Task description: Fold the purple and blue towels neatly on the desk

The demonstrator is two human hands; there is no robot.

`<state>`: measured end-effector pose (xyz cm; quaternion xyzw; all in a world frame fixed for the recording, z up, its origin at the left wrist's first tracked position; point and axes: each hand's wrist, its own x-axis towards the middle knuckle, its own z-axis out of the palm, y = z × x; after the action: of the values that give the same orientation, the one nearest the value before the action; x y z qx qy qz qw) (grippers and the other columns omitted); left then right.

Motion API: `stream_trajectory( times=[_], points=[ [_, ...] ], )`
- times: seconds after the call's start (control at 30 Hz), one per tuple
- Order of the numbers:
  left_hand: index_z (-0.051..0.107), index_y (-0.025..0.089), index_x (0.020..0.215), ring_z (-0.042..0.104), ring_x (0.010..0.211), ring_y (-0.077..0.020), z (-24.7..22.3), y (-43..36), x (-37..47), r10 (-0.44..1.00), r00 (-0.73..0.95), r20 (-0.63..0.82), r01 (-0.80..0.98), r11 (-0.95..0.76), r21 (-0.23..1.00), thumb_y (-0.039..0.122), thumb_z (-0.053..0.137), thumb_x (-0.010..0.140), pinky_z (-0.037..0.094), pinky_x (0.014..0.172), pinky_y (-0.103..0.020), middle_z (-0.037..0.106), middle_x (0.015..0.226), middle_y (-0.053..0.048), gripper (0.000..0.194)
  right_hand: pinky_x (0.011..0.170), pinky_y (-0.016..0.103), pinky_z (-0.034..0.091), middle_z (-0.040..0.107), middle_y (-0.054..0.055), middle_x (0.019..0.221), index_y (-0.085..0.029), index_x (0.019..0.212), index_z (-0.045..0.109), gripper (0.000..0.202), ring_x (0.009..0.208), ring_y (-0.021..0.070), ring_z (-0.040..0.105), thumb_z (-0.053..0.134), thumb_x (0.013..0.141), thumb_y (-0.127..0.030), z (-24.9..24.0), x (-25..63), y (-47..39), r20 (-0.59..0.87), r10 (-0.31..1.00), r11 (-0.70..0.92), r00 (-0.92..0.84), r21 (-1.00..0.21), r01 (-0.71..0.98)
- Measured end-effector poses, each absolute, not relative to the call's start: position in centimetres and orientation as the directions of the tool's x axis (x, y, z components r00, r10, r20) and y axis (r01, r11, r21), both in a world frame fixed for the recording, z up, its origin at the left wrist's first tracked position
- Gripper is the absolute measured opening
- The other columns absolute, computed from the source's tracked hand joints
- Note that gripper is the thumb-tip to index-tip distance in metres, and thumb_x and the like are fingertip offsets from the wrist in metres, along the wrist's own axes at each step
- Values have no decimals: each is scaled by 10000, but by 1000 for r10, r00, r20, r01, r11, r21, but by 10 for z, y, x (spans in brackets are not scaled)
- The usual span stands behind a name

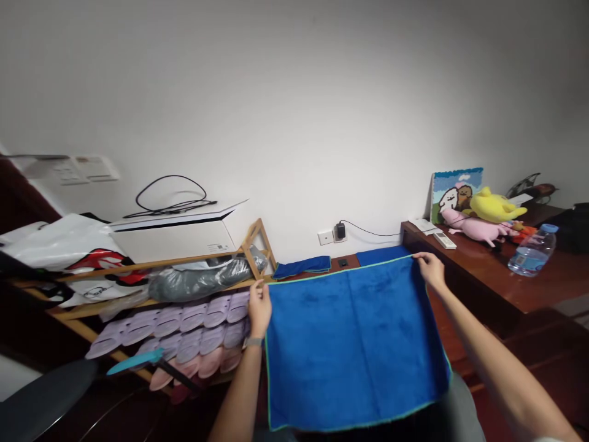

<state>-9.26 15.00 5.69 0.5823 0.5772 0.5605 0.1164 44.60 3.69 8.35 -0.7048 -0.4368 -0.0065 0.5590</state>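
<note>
A blue cloth with a light green edge [350, 344] hangs spread out in front of me, a faint crease running down its middle. My left hand [260, 307] pinches its upper left corner. At the upper right corner, my right hand [430, 270] grips the edge between thumb and fingers. Behind the cloth, a folded blue cloth [301, 267] lies on a brown wooden surface. Another flat blue cloth [381, 253] lies to its right, partly hidden by the one I hold.
A wooden rack [83, 325] on the left carries a white box [179, 239], plastic bags and several purple slippers [168, 322]. On the right, a brown desk [478, 264] bears plush toys [478, 227], a remote [445, 240] and a water bottle [534, 252]. A charger [340, 231] sits in the wall socket.
</note>
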Motion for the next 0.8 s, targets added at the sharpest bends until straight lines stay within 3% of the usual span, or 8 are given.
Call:
stream_trajectory(
  times=[0.1,0.2,0.27,0.37,0.43,0.57,0.7,0.8],
  points=[
    [649,187,1209,654,1133,-313,25,153,-69,800,-275,534,635,-266,726,424,427,974,487,1022,-490,717,1125,-159,401,1105,550,469,721,177,1187,-210,835,717,260,1186,332,651,483,797,-317,36,418,57,531,627,0,570,-731,682],
    [715,226,1161,628,1249,-304,-30,127,-59,845,-136,518,674,-304,673,385,454,958,446,1115,-461,711,1265,-145,367,1102,574,484,678,141,1304,-259,903,726,246,1250,348,631,495,842,-316,-32,387,38,528,738,7,420,-629,778],
    [692,242,1288,573,1350,-290,-73,107,-62,893,95,440,774,-344,532,404,430,976,411,1169,-453,663,1405,-122,439,1110,579,481,676,113,1332,-303,972,737,260,1274,351,626,493,889,-344,-77,372,16,485,820,16,306,-553,833],
    [596,250,1451,457,1473,-286,-125,88,-73,933,223,284,878,-319,357,430,421,992,336,1226,-489,559,1555,-98,523,1151,603,432,681,76,1356,-367,1107,733,315,1341,355,586,478,924,-386,-122,363,-11,361,900,-50,244,-470,881],
    [537,239,1510,393,1517,-286,-143,85,-79,944,234,234,919,-293,263,437,398,1006,292,1246,-509,485,1613,-100,559,1189,597,384,654,62,1414,-371,1235,699,389,1404,334,532,441,946,-410,-134,363,-18,272,931,-112,244,-425,898],
    [478,219,1555,357,1537,-286,-151,87,-86,952,220,212,957,-253,144,455,340,1031,297,1239,-515,418,1648,-111,591,1233,534,315,556,89,1539,-261,1404,619,518,1478,299,440,366,986,-430,-138,366,-13,157,954,-188,254,-346,919],
    [551,247,1503,473,1460,-320,-150,86,-96,935,212,285,962,-251,108,461,348,1037,333,1207,-557,519,1583,-119,552,1163,489,398,603,83,1481,-280,1358,658,494,1390,286,522,366,1008,-471,-140,373,-3,159,956,-177,248,-361,916],
    [662,200,1384,571,1353,-333,-146,95,-104,909,218,355,957,-271,107,446,348,1038,382,1174,-534,645,1443,-167,528,1148,459,421,625,80,1442,-285,1337,673,506,1344,266,556,338,1022,-497,-141,386,12,215,951,-112,222,-429,896]
  ],
)
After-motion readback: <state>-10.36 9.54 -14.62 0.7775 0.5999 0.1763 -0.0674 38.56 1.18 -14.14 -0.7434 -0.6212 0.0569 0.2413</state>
